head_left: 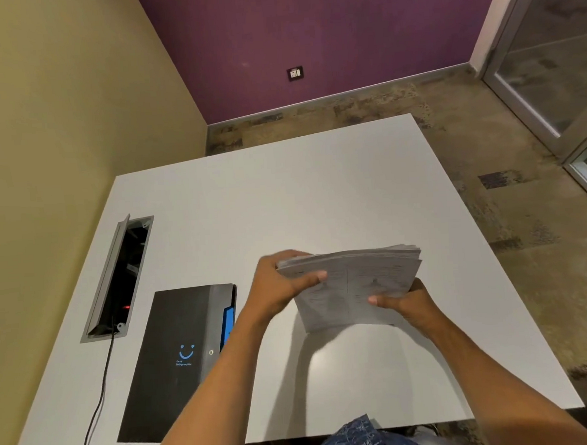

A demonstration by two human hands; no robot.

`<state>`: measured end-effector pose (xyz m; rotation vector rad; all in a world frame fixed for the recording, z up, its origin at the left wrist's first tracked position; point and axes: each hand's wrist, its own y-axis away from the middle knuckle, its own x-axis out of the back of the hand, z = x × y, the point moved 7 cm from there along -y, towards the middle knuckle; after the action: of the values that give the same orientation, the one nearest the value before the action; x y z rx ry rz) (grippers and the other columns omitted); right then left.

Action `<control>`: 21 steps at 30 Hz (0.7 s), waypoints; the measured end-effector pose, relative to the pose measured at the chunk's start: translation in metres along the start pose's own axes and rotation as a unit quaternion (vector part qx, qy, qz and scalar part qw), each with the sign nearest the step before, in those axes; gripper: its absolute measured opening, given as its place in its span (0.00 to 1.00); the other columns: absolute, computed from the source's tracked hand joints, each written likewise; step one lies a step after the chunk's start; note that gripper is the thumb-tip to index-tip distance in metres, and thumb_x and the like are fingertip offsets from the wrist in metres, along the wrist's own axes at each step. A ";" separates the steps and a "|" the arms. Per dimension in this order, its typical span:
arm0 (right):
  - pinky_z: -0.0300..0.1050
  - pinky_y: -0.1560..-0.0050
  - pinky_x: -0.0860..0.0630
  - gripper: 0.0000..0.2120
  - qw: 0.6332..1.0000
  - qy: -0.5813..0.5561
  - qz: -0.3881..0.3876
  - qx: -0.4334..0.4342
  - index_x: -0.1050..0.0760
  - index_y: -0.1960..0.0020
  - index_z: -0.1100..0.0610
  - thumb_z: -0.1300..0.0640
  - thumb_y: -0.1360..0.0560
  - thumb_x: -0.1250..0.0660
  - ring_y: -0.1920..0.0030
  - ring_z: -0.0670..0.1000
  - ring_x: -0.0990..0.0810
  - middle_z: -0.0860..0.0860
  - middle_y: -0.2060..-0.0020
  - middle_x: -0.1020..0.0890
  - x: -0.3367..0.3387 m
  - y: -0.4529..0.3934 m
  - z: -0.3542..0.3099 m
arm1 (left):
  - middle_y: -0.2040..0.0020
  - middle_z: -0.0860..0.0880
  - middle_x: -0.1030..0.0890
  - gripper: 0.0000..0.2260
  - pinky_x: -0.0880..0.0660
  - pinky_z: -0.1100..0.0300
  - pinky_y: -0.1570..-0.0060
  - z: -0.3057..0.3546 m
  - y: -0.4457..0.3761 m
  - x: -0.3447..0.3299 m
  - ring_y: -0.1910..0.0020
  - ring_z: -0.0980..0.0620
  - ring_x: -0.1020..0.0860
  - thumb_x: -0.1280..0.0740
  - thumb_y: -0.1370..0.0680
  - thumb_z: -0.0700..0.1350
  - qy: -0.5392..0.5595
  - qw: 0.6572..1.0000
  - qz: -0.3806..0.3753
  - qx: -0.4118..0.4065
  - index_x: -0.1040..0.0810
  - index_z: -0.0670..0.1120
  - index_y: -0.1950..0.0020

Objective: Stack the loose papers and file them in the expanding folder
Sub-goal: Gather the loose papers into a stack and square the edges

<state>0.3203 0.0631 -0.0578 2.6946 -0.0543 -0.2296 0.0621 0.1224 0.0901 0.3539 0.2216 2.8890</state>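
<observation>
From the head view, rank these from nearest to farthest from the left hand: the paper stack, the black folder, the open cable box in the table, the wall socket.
1. Paper stack: gripped at its left edge by the left hand.
2. Black folder: flat on the table, down-left of the hand.
3. Cable box: further left, near the yellow wall.
4. Wall socket: on the purple wall, beyond the table.

Both bare forearms reach forward from the lower edge of the view, converging toward the middle. The left hand [282,286] is raised with the wrist bent, thumb stretched rightward across the near face of what it grips and fingers curled behind (mostly hidden). The right hand [403,301] sits lower and to the right, thumb pointing left on top, fingers wrapped underneath, closed in a firm pinch.
</observation>
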 end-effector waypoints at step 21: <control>0.54 0.39 0.16 0.42 0.997 -0.060 0.042 -0.022 0.24 0.30 0.51 0.45 0.40 0.13 0.36 0.55 0.16 0.51 0.38 0.14 0.023 0.001 0.036 | 0.65 0.40 0.16 0.13 0.26 0.54 0.63 0.031 -0.028 0.024 0.66 0.47 0.19 0.23 0.26 0.48 -0.252 0.966 -0.055 -0.031 0.16 0.38 0.59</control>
<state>0.3372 0.0456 -0.0930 2.6262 -0.1969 -0.3630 0.0534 0.1589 0.1205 1.0061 0.0582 2.5808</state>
